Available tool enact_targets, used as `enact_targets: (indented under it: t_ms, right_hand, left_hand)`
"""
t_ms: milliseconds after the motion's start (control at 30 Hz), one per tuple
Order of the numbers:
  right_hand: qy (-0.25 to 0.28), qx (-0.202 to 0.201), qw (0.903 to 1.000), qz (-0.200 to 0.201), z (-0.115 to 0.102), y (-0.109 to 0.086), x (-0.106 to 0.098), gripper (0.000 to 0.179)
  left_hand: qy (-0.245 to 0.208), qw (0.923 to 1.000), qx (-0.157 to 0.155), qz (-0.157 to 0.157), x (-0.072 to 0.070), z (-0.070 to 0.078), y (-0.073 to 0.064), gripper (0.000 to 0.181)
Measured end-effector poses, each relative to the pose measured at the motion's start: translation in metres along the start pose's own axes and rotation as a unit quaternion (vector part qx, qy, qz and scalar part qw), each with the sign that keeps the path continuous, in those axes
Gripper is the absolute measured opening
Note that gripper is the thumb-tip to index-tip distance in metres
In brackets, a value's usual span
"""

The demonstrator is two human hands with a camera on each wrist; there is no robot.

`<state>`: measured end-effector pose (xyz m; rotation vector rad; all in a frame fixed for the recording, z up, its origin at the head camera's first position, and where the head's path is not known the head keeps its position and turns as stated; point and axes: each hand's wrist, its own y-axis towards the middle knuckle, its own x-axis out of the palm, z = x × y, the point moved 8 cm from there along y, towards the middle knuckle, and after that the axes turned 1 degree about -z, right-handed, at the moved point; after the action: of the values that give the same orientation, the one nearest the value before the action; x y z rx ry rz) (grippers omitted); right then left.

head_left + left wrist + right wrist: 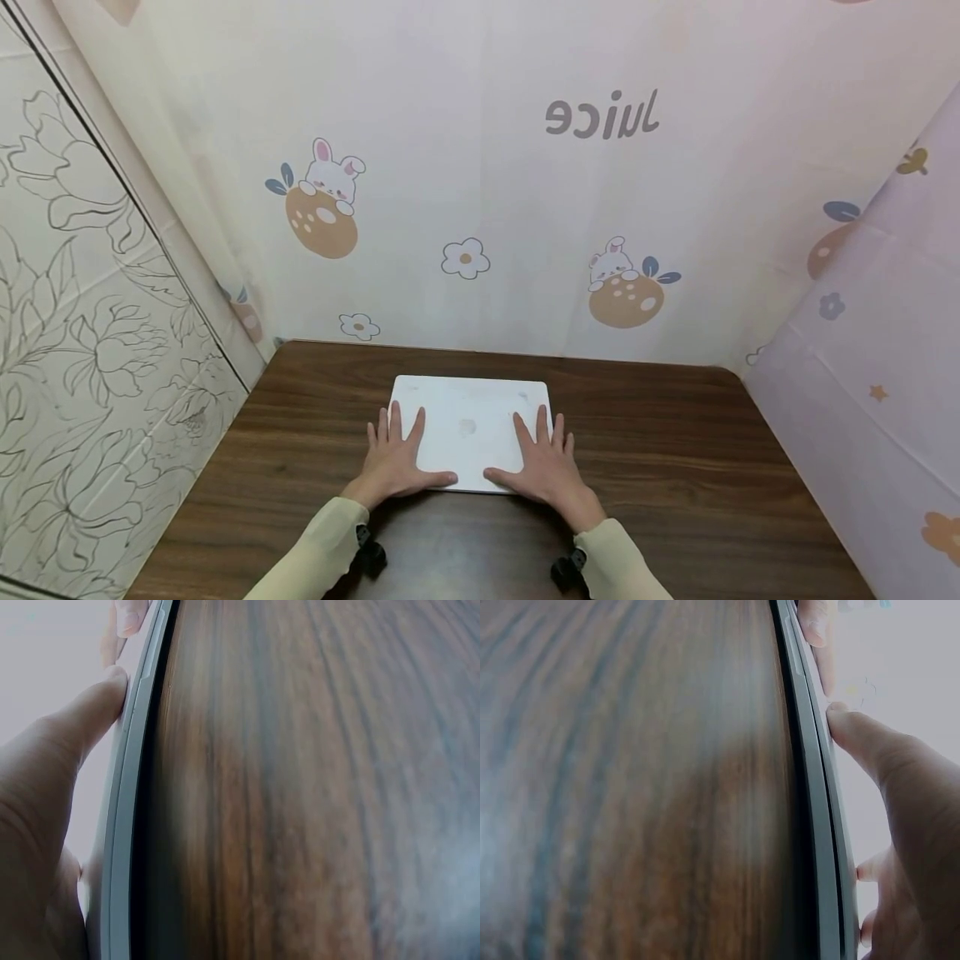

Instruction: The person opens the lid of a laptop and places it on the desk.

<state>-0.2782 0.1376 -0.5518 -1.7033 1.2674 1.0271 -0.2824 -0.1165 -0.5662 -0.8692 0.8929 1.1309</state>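
Observation:
A closed silver-white laptop (pixel 468 427) lies flat on the brown wooden table, a faint round mark at the middle of its lid. My left hand (pixel 397 462) rests on its left part, fingers spread and pointing away, thumb stretched along the near edge. On the right part rests my right hand (pixel 546 467) in a mirrored pose, its thumb pointing inward. In the left wrist view the left thumb (pixel 90 712) lies on the lid beside the thin grey edge (pixel 127 802). The right wrist view shows the right thumb (pixel 866 739) likewise, just inside that edge.
The wood-grain table (pixel 675 467) reaches out on both sides of the laptop. A pale curtain (pixel 480 192) with rabbit and flower prints hangs behind it. More printed cloth (pixel 885 333) stands at the right, and a flower-drawn panel (pixel 97 358) at the left.

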Motion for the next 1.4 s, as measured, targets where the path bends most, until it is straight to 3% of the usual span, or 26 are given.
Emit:
enact_targets:
  t_ms: [1400]
  right_hand:
    - [-0.007,0.013,0.9999,-0.007,0.028,-0.009,-0.004,0.116]
  left_hand:
    - [-0.010,0.9998,0.016,-0.007,0.005,0.027,-0.002,0.132]
